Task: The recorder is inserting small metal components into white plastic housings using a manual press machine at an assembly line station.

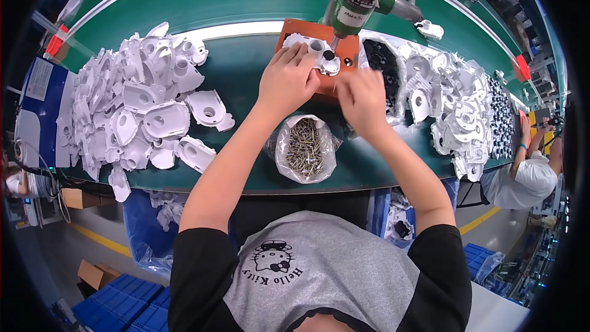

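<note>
My left hand (290, 79) grips a white plastic housing part (315, 45) that sits on an orange fixture block (299, 27), with its fingers over the part's left side and its thumb along the near edge. A black round piece (329, 55) shows on the housing. The tip of a green screwdriving machine (355, 9) comes down right beside that black piece. Just right of the block, my right hand (367, 103) is curled with thumb and fingertips drawn together; what they hold, if anything, is too small to make out. Below the hands stands a clear plastic bag of screws (305, 150).
A big heap of white plastic parts (138, 107) covers the left of the green table. At right lie a bag of black parts (382, 71), another white heap (455, 104) and rows of small black pieces (501, 123). Blue bins (144, 224) stand below the edge. A co-worker (531, 172) sits far right.
</note>
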A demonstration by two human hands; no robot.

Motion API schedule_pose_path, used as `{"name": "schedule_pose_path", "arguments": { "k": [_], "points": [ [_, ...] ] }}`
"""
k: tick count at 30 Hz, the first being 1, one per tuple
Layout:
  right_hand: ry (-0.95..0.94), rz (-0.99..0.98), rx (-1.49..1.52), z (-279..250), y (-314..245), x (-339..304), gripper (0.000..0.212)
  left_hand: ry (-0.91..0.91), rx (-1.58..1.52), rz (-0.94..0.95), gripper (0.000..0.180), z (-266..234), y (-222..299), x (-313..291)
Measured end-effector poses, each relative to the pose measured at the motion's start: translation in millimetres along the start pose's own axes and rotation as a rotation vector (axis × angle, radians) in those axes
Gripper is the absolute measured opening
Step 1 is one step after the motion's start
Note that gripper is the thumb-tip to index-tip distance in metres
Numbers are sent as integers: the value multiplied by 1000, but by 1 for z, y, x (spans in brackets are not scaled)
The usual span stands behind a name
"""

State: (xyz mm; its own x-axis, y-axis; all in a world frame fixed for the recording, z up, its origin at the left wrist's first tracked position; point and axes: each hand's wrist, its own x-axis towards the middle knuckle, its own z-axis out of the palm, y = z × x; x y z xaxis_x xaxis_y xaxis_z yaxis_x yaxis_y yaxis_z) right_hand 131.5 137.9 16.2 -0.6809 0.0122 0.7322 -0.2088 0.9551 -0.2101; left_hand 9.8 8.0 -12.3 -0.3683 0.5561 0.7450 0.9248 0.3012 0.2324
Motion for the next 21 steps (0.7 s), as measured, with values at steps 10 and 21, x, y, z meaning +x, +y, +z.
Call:
{"name": "schedule_pose_path", "arguments": {
  "k": [10,21],
  "points": [
    [2,9,-109,36,61,32,11,8,-23,-18,19,2,0,0],
    [-58,-76,-127,39,63,35,8,5,-19,-19,20,1,-1,0]
  ]
}}
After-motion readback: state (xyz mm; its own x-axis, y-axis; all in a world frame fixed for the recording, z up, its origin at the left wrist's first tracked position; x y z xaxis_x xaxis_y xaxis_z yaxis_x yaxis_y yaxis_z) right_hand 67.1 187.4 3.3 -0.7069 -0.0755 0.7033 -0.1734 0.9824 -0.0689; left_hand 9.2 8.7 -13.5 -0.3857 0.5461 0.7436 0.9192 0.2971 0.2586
